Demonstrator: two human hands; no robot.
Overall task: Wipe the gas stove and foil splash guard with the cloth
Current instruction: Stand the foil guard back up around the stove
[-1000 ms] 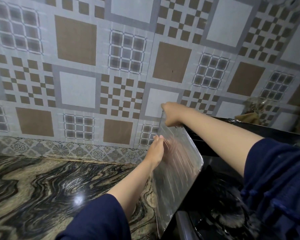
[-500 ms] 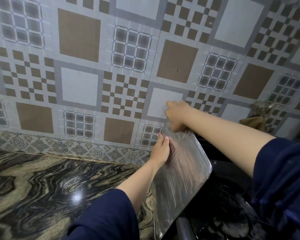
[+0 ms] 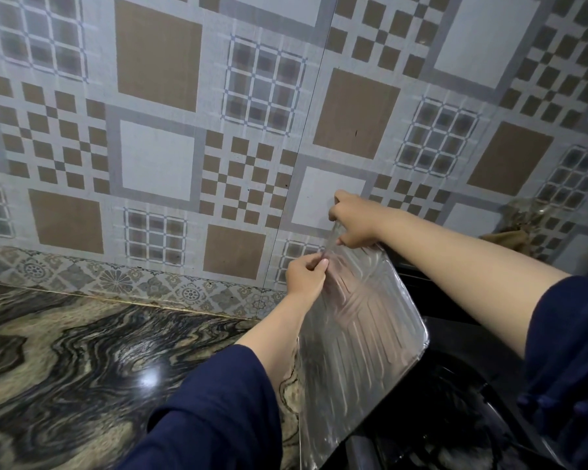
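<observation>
Here, left grip and right grip both pinching foil splash guard edge.

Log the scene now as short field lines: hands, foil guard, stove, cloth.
left hand: pinching the foil guard's upper left edge
right hand: gripping the guard's top corner
foil splash guard: upright, tilted, at the stove's left side
gas stove: black, lower right, partly hidden
cloth: none seen in either hand
countertop: dark marbled, glossy
</observation>
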